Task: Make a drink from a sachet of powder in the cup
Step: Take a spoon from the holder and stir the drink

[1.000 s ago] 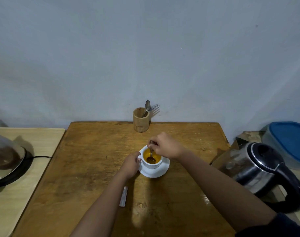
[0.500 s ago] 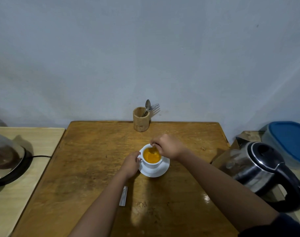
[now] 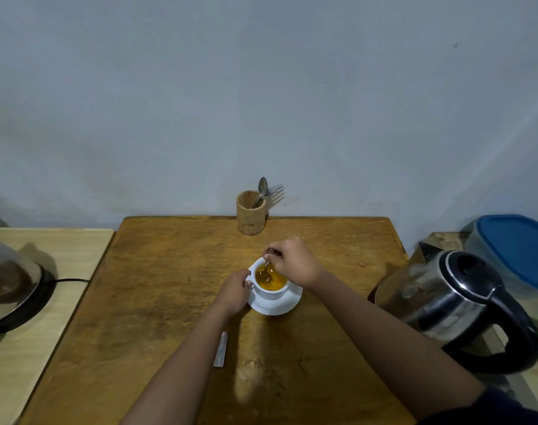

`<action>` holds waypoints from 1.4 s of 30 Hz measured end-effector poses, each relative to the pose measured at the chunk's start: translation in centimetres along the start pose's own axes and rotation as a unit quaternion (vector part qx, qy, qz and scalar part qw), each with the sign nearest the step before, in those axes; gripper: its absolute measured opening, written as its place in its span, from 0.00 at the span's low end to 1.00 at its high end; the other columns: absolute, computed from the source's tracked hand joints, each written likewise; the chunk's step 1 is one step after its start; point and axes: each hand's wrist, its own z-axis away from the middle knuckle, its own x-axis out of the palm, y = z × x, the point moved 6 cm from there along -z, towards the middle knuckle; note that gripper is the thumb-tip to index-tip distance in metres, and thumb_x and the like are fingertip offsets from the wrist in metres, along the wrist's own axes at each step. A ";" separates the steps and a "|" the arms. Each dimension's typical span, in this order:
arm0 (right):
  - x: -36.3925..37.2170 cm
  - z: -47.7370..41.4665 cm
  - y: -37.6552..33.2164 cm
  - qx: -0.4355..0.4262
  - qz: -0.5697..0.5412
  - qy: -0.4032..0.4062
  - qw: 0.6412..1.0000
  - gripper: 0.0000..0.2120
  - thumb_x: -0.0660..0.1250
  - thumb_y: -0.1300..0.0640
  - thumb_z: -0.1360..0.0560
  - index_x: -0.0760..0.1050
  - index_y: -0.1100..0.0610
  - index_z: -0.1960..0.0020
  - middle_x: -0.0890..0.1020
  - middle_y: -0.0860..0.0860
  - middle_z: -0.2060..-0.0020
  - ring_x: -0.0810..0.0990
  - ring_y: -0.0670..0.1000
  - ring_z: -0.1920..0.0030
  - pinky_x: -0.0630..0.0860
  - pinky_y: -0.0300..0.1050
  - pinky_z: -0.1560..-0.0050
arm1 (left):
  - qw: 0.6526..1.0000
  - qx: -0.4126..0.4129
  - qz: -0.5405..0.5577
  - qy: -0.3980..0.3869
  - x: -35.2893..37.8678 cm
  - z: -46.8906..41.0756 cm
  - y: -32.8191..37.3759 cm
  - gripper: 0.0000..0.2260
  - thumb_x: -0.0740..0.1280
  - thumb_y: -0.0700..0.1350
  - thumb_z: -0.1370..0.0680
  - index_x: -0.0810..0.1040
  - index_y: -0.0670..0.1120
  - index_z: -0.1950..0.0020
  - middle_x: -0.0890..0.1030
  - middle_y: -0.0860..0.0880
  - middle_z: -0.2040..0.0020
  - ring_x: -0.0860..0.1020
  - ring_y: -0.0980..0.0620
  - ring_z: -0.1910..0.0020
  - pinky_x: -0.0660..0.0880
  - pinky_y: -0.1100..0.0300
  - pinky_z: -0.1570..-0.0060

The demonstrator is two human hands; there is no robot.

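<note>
A white cup holding orange liquid stands on a white saucer in the middle of the wooden table. My left hand grips the cup's handle on its left side. My right hand hovers over the cup's far rim, pinching a metal spoon whose bowl dips into the liquid. A slim white sachet lies flat on the table near my left forearm.
A wooden holder with a spoon and fork stands at the table's far edge by the wall. A steel kettle with a black handle sits at the right, a blue-lidded tub behind it. A glass-lidded appliance sits on the left counter.
The spoon has circled inside the cup, its bowl moving from the near side to the left side. My right hand shifted slightly with it. My left hand stayed on the handle.
</note>
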 end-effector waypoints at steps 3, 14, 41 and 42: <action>0.0 0.1 0.5 0.017 0.009 0.017 1.000 0.11 0.61 0.61 0.23 0.81 0.61 0.47 0.85 0.57 0.52 0.81 0.53 0.53 0.79 0.50 0.51 | 1.000 -0.001 0.008 0.001 0.1 0.0 0.1 0.13 0.57 0.39 0.21 0.72 0.41 0.37 0.76 0.39 0.40 0.72 0.47 0.49 0.67 0.58 0.52; -0.5 1.0 1.0 0.028 0.081 -0.025 0.996 0.12 0.61 0.58 0.22 0.79 0.58 0.43 0.84 0.56 0.49 0.81 0.53 0.50 0.79 0.48 0.49 | 1.000 -0.012 0.013 0.003 -0.1 0.2 0.3 0.14 0.57 0.39 0.21 0.72 0.42 0.36 0.76 0.40 0.38 0.74 0.44 0.42 0.68 0.57 0.49; 0.5 1.3 -0.1 -0.028 0.174 -0.076 0.981 0.14 0.57 0.57 0.22 0.77 0.58 0.42 0.82 0.58 0.49 0.79 0.57 0.51 0.75 0.48 0.53 | 1.000 -0.008 -0.015 -0.023 -0.5 -0.1 0.3 0.13 0.57 0.40 0.21 0.73 0.43 0.38 0.78 0.40 0.41 0.75 0.44 0.46 0.69 0.57 0.51; 0.6 1.2 -0.3 -0.030 0.171 -0.073 0.982 0.13 0.57 0.58 0.22 0.78 0.58 0.43 0.83 0.58 0.49 0.79 0.57 0.51 0.74 0.48 0.54 | 1.000 -0.005 -0.014 -0.023 -0.6 -0.1 0.2 0.12 0.58 0.40 0.21 0.74 0.43 0.39 0.78 0.39 0.41 0.75 0.43 0.46 0.69 0.56 0.51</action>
